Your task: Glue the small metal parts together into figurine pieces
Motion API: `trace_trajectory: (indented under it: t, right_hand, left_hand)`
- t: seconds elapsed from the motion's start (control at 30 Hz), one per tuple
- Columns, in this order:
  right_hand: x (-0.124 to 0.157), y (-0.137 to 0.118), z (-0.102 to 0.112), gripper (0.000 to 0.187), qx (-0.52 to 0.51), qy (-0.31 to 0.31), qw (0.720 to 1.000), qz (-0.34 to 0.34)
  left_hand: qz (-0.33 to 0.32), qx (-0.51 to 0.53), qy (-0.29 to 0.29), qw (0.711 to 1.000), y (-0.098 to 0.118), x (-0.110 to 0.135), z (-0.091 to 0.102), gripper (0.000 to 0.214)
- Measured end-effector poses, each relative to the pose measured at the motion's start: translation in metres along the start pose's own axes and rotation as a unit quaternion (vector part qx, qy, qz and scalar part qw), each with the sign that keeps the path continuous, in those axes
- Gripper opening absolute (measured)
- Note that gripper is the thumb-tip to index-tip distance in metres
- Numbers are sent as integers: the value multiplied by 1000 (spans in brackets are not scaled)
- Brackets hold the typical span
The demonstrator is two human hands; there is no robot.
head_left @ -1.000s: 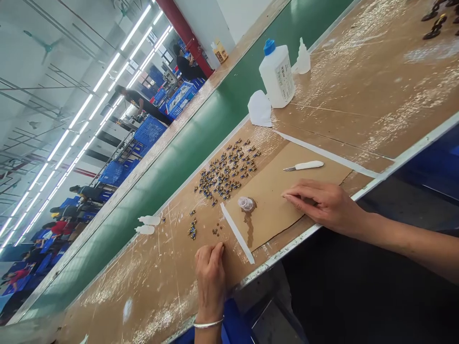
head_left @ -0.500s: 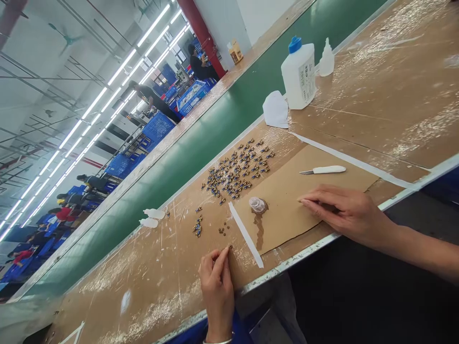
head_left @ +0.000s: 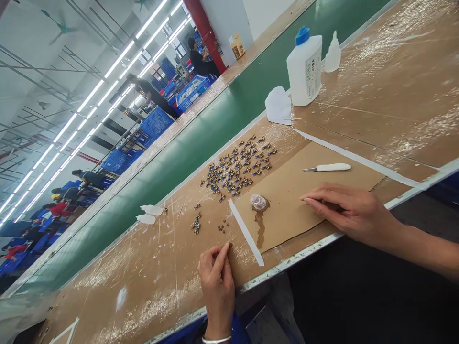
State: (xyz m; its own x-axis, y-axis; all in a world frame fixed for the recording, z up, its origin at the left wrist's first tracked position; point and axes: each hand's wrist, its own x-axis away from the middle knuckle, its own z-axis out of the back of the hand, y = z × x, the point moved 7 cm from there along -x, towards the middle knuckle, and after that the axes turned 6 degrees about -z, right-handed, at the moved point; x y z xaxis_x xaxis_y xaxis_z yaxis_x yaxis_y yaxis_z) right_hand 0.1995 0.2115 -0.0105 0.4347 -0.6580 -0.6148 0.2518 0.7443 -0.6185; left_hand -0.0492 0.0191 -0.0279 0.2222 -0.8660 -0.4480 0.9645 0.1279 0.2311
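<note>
My left hand (head_left: pixel 216 278) rests at the bench's near edge, fingers pinched together on a tiny dark bead at its fingertips. Just beyond it lie a few loose dark beads (head_left: pixel 222 227) and a small cluster of blue-and-gold parts (head_left: pixel 195 223). A big scatter of the same small parts (head_left: pixel 239 166) lies farther out. My right hand (head_left: pixel 349 210) lies flat, fingers stretched out, on a brown cardboard sheet (head_left: pixel 287 210). A small clear cap (head_left: pixel 258 201) with a wet stain sits on that sheet. A white-handled knife (head_left: pixel 328 167) lies just past my right hand.
A white bottle with a blue cap (head_left: pixel 304 67) and a small dropper bottle (head_left: pixel 333 53) stand at the far right beside a white paper piece (head_left: pixel 278 107). Two small white bottles (head_left: pixel 148 214) lie left. A green conveyor belt (head_left: pixel 201 143) runs behind. Other people work among blue crates.
My left fingers have closed from lying on the bench into a pinch on a tiny bead. The view has drifted slightly; my right hand stays flat on the cardboard.
</note>
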Motion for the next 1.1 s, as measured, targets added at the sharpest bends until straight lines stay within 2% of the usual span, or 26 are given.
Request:
trace_trajectory:
  t: [0.13, 0.43, 0.7, 0.8, 0.93, 1.03, 1.1]
  right_hand:
    - [0, -2, 2, 9, 2, 5, 1000, -4]
    - [1, -1, -2, 9, 1, -16, 1000, 2]
    - [3, 0, -2, 10, 4, -9, 1000, 12]
    - [3, 2, -2, 10, 2, -7, 1000, 9]
    - [4, 3, -2, 10, 3, -2, 1000, 7]
    - [4, 3, 0, 10, 4, 14, 1000, 16]
    - [4, 2, 1, 11, 6, 26, 999, 26]
  left_hand:
    - [-21, -19, 12, 1000, 3, 3, 1, 40]
    - [-19, -45, 15, 999, 10, 15, 3, 44]
    - [32, 10, 1, 999, 6, 8, 1, 40]
    - [83, 4, 29, 996, -19, 0, 8, 33]
    - [150, -30, 75, 985, -75, -23, 23, 31]
    - [160, -38, 48, 985, -105, -46, 25, 30]
    - [168, -43, 14, 985, -116, -58, 22, 28]
